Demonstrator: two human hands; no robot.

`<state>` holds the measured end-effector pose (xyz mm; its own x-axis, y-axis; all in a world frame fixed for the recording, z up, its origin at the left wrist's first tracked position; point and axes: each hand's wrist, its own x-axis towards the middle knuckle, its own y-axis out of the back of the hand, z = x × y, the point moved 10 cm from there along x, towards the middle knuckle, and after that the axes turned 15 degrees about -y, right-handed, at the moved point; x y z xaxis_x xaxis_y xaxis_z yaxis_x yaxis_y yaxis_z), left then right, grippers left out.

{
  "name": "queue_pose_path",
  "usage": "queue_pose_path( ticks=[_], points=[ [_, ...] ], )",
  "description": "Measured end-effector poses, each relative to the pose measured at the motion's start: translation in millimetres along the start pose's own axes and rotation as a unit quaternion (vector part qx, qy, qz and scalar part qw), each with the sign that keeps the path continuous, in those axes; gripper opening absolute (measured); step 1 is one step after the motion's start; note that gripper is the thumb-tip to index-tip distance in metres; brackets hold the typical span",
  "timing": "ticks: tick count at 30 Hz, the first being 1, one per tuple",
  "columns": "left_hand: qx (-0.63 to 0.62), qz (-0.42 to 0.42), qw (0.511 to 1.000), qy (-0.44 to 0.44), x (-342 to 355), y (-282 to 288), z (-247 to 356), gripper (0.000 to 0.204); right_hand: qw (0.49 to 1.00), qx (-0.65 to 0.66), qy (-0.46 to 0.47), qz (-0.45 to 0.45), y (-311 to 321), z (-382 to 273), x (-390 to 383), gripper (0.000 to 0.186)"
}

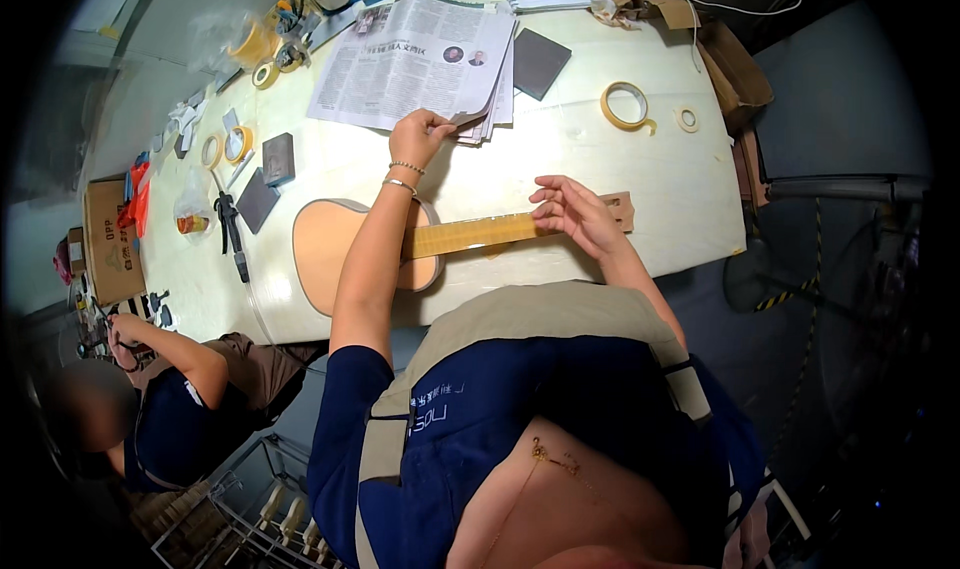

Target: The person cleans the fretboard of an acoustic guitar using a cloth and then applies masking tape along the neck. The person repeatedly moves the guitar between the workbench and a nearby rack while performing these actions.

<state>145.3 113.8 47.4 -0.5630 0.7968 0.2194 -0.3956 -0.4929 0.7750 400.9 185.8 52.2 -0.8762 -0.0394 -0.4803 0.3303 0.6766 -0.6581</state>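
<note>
“Pinching the near edge of the newspaper (415, 64), out beyond the small guitar (440, 239) on the counter (690, 184)! Looking firmly closed there, between thumb and fingertips of the left hand (420, 137).”

“One sheet or several?”

“Hard to tell from here. Layered at that corner, so best to ease the edges apart first, then lift low and slow. Likely to tear if snatched, being thin paper.”

“And closer in?”

“Reaching right across the guitar's pale body (322, 249) with the left forearm (365, 259). Worth holding high, to keep the bangle (400, 186) from scuffing bare wood.”

“Over to the right hand (580, 214), then!”

“Open, with fingers loosely curled, up where the yellow-covered neck (480, 234) meets the headstock (622, 212). Touching or just hovering? Impossible to say. Better used, perhaps, to steady the lower layers during the lift.”

“Watching out for what, further out?”

“Spotting a dark flat sheet (543, 64) just beside the paper's right edge, then a tape roll (607, 107) with a loose tail: wise to swing clear of that probably sticky end. Catching, away to the left, a co-worker's hand (127, 329), well apart from all this.”
</note>
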Motion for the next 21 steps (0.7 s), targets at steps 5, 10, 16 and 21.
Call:
queue_pose_path(
  ticks=[5, 10, 16, 21],
  points=[
    [-0.219, -0.030, 0.970, 0.099, 6, -28, -15, 0.018, 0.857, -0.420, 0.171, 0.246, -11, -60, 33, 0.028],
    [-0.420, -0.019, 0.893, 0.160, 5, -52, -57, 0.020, 0.667, -0.583, 0.346, 0.309, -51, -93, 72, 0.031],
    [-0.496, 0.340, 0.775, 0.195, 5, 58, -95, 0.022, 0.503, -0.779, 0.219, 0.303, -28, -57, 129, 0.041],
    [-0.570, 0.329, 0.752, -0.039, -15, 183, 28, 0.030, 0.576, -0.713, 0.184, 0.354, -34, -75, 116, 0.058]
  ],
)
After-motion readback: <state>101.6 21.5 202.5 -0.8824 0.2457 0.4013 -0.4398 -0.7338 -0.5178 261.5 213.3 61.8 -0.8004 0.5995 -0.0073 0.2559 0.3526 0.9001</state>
